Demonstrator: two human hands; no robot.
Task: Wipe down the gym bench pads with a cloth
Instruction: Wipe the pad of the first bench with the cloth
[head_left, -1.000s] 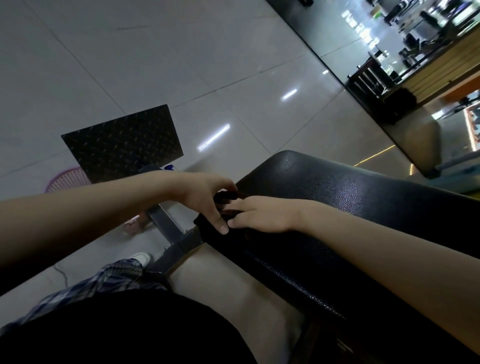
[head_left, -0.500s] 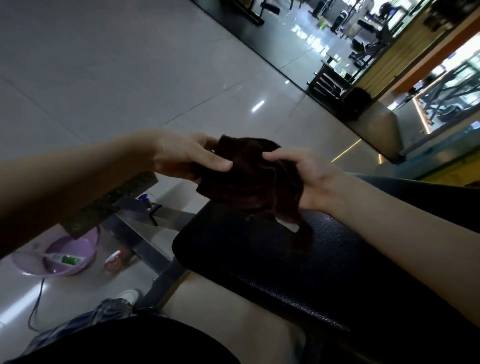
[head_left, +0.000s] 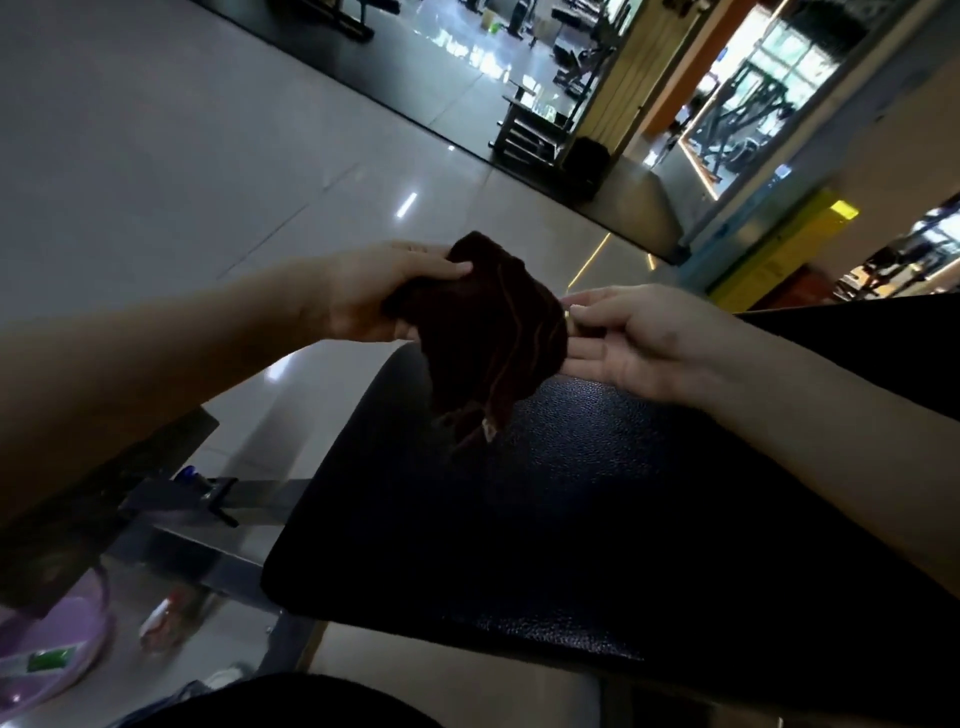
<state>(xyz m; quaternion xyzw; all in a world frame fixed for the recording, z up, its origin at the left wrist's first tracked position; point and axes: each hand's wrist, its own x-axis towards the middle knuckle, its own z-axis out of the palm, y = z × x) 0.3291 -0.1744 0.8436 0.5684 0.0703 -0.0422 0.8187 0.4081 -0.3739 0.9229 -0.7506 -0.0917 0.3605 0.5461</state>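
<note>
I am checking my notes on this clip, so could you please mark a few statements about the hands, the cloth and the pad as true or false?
1. The left hand grips the cloth. True.
2. The cloth lies spread flat on the pad. False: it is bunched and held up, with its lower end hanging toward the pad.
3. The right hand is clenched in a fist. False: its fingers are straight, beside the cloth.
4. A purple basin stands on the floor at lower left. True.
5. The pad is white. False: it is black.
</note>
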